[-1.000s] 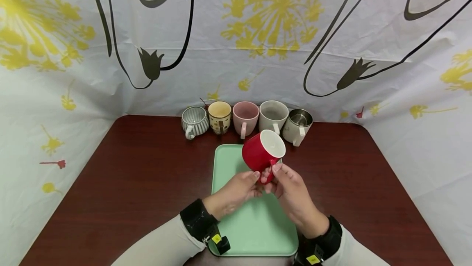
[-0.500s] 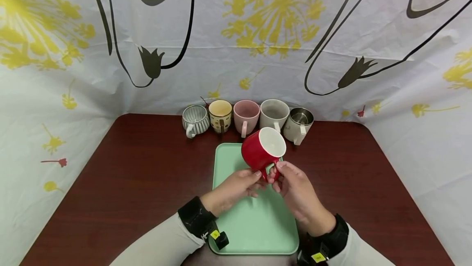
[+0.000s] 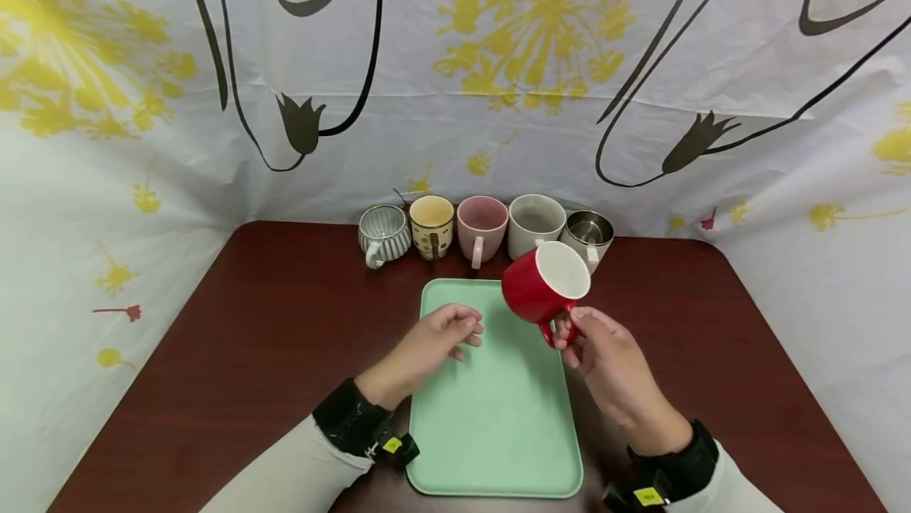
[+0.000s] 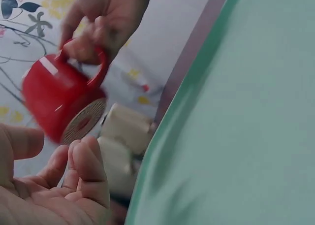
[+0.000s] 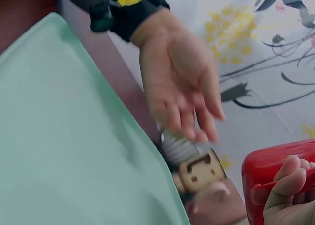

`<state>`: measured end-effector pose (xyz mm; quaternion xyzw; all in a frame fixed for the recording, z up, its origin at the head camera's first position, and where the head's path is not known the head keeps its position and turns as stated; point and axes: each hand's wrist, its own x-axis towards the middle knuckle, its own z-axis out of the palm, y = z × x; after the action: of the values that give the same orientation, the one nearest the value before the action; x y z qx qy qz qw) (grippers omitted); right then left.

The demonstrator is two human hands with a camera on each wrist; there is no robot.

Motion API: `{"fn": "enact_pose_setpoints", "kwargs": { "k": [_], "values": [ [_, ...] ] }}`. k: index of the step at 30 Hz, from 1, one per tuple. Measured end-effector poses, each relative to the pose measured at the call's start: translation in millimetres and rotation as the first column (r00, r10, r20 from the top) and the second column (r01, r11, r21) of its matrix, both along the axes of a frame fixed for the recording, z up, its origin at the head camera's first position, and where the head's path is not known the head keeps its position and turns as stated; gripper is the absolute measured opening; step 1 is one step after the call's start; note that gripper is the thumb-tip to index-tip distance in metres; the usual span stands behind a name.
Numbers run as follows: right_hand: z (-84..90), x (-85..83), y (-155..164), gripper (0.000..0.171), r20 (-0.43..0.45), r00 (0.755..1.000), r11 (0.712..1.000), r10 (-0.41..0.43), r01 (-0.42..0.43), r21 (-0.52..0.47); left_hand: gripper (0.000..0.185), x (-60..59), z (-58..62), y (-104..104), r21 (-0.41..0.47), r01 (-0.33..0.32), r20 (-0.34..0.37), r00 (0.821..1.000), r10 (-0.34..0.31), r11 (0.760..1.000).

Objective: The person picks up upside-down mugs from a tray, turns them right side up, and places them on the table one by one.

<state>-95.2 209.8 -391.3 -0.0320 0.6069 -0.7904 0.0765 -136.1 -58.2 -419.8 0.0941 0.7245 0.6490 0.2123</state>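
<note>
The right hand (image 3: 605, 351) holds the red mug (image 3: 544, 285) by its handle, fingers curled through and around the loop, so the mug hangs tilted in the air above the far right corner of the green tray (image 3: 491, 418), its mouth facing up and to the right. The left hand (image 3: 434, 339) hovers over the tray, well apart from the mug, its grip loose and holding nothing (fingers relaxed). Five mugs (image 3: 482, 227) line the back of the tabletop (image 3: 270, 323).
</note>
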Motion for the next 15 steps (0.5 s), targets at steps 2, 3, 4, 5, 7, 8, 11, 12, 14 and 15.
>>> {"fn": "enact_pose_setpoints", "kwargs": {
  "k": [2,3,4,5,7,8,11,12,14,15],
  "values": [
    [1.4,-0.9,10,0.03,-0.018,1.0,1.0,-0.012,0.012,0.0,0.036,-0.3,3.8,-8,-0.054,-0.023,-0.037,0.999,0.021,0.998],
    [2.1,-1.9,15,0.03,-0.026,0.999,1.0,-0.02,0.02,-0.002,0.035,-0.1,5.8,-12,-0.089,-0.036,-0.058,0.998,0.031,0.995],
    [2.8,-2.8,21,0.03,-0.031,0.999,1.0,-0.029,0.029,-0.004,0.034,0.3,7.5,-16,-0.133,-0.051,-0.084,0.996,0.04,0.99],
    [3.5,-4.1,27,0.03,-0.037,0.999,0.999,-0.04,0.039,-0.007,0.034,1.0,9.0,-20,-0.176,-0.066,-0.113,0.993,0.046,0.982],
    [5.1,-6.8,40,0.028,-0.045,0.997,0.998,-0.061,0.06,-0.014,0.034,2.8,12.0,-28,-0.256,-0.092,-0.169,0.984,0.049,0.962],
    [5.7,-8.2,48,0.028,-0.048,0.996,0.997,-0.072,0.071,-0.013,0.035,3.6,12.6,-32,-0.292,-0.104,-0.195,0.98,0.047,0.951],
    [7.1,-13.3,69,0.025,-0.058,0.993,0.994,-0.108,0.107,-0.016,0.036,5.5,12.2,-41,-0.367,-0.13,-0.257,0.966,0.034,0.921],
    [7.2,-15.3,75,0.025,-0.061,0.99,0.992,-0.124,0.124,-0.015,0.037,5.6,11.3,-43,-0.379,-0.135,-0.268,0.963,0.031,0.915],
    [6.8,-19.6,87,0.024,-0.059,0.985,0.986,-0.164,0.164,-0.004,0.037,5.4,9.0,-46,-0.398,-0.144,-0.283,0.959,0.028,0.906],
    [6.5,-22.5,93,0.024,-0.055,0.982,0.984,-0.18,0.18,0.0,0.037,5.2,8.2,-46,-0.405,-0.147,-0.287,0.957,0.027,0.902]
  ]
}}
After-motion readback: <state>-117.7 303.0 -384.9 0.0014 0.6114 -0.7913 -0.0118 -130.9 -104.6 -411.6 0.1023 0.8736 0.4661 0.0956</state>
